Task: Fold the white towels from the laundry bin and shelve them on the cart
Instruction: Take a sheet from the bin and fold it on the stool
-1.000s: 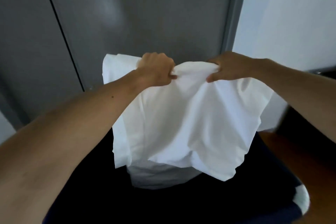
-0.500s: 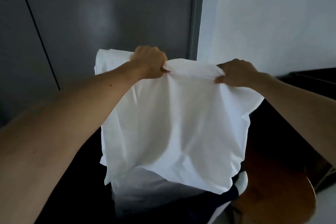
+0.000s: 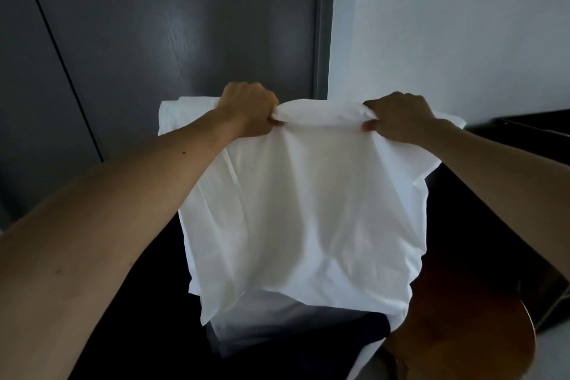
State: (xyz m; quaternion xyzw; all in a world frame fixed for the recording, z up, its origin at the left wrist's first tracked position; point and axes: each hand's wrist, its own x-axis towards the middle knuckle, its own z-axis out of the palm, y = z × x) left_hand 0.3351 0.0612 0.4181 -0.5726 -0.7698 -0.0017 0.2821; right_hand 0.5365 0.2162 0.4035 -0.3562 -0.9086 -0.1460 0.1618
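Gripping a white towel [image 3: 308,210] by its top edge, a person holds the cloth up in the air at arm's length, both bare forearms reaching forward from the bottom corners of the view. The left hand [image 3: 249,109] is curled into a fist around a bunch of fabric near the upper left of the towel, knuckles up. The right hand [image 3: 401,119] pinches the edge near the upper right between thumb and curled fingers. Between the two hands the top edge runs in a soft, rumpled roll, and a flap of cloth sticks out past each hand to either side. The towel hangs down in loose creases, and a shadowed, greyer layer shows below its lower hem. Behind it stands a dark grey door [image 3: 169,25] with a thin vertical seam at the left, meeting a white wall [image 3: 447,25] on the right. Dark furniture [image 3: 524,133] sits against that wall. At the lower right a rounded brown wooden surface [image 3: 447,333] lies just beside the towel's bottom corner. The space beneath the towel is too dark to make out.
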